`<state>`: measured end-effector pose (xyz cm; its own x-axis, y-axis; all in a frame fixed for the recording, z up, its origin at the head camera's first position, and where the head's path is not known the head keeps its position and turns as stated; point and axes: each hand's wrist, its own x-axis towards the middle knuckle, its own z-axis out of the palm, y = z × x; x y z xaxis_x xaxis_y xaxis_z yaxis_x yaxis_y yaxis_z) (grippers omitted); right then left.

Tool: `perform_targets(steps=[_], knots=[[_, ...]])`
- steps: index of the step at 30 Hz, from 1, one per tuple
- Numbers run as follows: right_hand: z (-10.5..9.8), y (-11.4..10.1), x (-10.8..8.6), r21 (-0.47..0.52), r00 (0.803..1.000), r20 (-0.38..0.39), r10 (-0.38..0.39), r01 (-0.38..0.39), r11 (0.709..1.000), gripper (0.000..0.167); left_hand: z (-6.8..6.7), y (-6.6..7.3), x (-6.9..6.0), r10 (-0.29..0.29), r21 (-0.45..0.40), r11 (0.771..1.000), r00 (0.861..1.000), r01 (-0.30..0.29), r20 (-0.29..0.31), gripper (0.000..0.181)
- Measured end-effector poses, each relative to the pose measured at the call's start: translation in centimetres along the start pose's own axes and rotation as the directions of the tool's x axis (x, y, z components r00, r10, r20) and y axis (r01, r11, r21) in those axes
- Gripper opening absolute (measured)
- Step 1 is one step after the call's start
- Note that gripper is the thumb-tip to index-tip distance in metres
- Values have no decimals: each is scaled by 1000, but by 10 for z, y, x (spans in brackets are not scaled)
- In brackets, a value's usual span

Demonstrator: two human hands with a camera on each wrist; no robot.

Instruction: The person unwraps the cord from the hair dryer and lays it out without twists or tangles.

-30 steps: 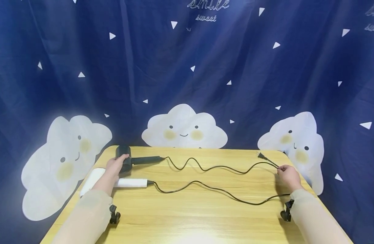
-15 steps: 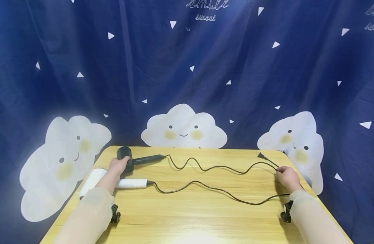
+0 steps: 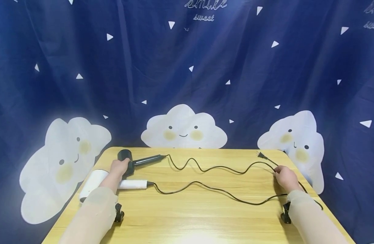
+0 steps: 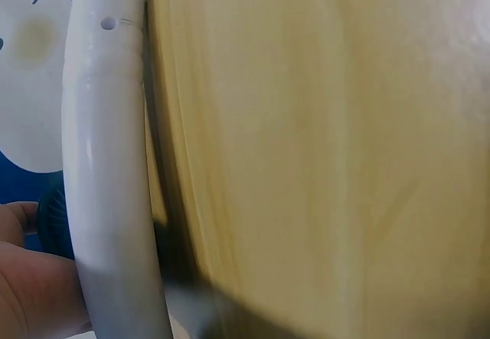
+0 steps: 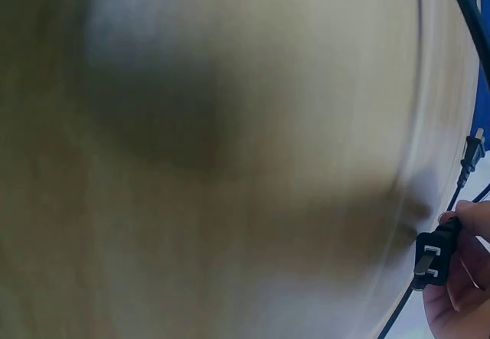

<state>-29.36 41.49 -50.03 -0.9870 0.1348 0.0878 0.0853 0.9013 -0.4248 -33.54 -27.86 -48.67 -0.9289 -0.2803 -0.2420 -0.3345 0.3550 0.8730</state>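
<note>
A dark hair dryer (image 3: 148,160) lies at the table's far left, its handle pointing right. My left hand (image 3: 118,167) grips its head; in the left wrist view, fingers (image 4: 19,220) touch its dark ribbed rim (image 4: 55,220). Nearer me lies a white hair dryer (image 3: 132,184), partly covered by my left forearm; its handle (image 4: 111,155) fills the left side of the left wrist view. On the right, my right hand (image 3: 287,177) pinches a black plug (image 5: 435,259). Just beyond that hand lies another two-pin plug (image 3: 261,155).
Two wavy black cords, the far cord (image 3: 217,166) and the near cord (image 3: 205,185), run across the wooden table (image 3: 187,210) towards my right hand. A loop of cord (image 3: 318,204) shows beside my right forearm. Behind the table hangs a blue curtain (image 3: 162,67) with smiling clouds.
The dark hair dryer's head has shifted slightly towards me and to the right with my left hand, and its handle has tilted. My right hand has moved a little left; a cord loop now shows.
</note>
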Motion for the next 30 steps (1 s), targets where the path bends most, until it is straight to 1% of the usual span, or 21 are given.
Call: perform_targets(steps=[5, 10, 14, 16, 19, 21, 24, 27, 30], knots=[[2, -1, -1, -6, 1000, 5, 6, -6, 1000, 23, 1, 1, 1, 14, -2, 1000, 1000, -14, -18, 75], [2, -2, -2, -17, 1000, 24, -5, 6, 1000, 21, 1, 3, 0, 23, 25, 999, 999, -22, -44, 74], [4, -3, -2, -34, 999, 32, -14, 15, 999, 21, 2, 5, -3, 29, 61, 998, 996, -24, -86, 75], [4, -4, -2, -38, 999, 34, -20, 21, 999, 20, 2, 5, -4, 34, 101, 995, 993, -22, -114, 75], [4, -5, -2, -43, 999, 37, -24, 25, 999, 19, 3, 5, -5, 59, 181, 983, 988, -32, -144, 73], [3, -5, -1, -46, 999, 40, -20, 22, 999, 18, 3, 5, -6, 86, 243, 969, 983, -45, -161, 73], [3, -5, -1, -48, 999, 42, -13, 15, 999, 18, 5, 4, -7, 122, 306, 950, 978, -66, -170, 71], [2, -5, -1, -42, 999, 49, -9, 11, 999, 19, 5, 6, -8, 134, 328, 941, 978, -75, -160, 71], [1, -4, -2, -33, 998, 55, -6, 8, 999, 18, 5, 8, -9, 132, 329, 941, 981, -79, -143, 72]])
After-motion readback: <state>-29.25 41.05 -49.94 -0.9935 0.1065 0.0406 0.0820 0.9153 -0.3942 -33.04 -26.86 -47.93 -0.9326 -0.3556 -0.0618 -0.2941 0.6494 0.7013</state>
